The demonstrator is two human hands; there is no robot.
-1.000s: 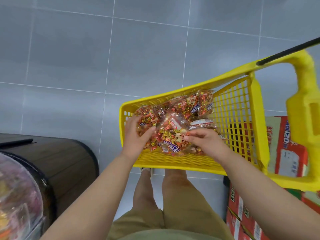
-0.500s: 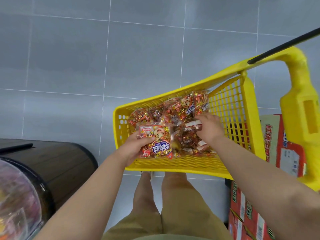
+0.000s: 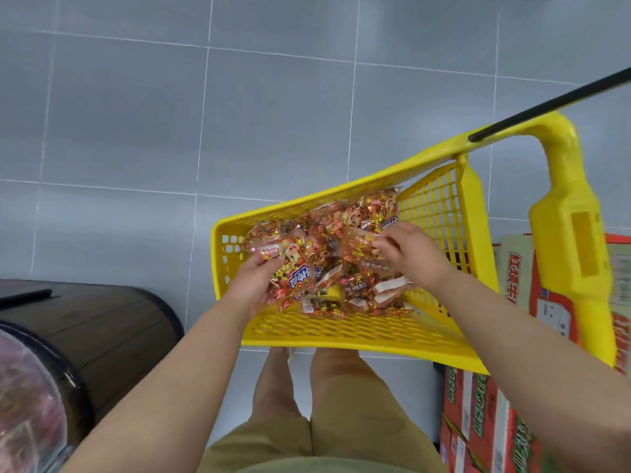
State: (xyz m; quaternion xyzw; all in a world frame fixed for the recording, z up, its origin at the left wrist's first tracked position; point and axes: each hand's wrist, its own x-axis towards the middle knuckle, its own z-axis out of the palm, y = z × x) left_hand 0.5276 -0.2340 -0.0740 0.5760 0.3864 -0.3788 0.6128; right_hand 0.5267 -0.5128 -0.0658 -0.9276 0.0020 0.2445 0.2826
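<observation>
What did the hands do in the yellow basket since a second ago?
The right hand moved from the near middle of the red-and-gold shiny snack packets to the pile's far right and grips one there. The left hand took hold of a packet at the left side. The yellow plastic mesh basket stayed put, still full.

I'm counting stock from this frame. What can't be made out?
All head view.
Snack packets: count hidden, overlapping under the left hand.
Right hand: grip hidden by its own back.
Cartons: print cut by right edge and yellow basket.
Clear dome: contents blurred, cut by corner.
</observation>
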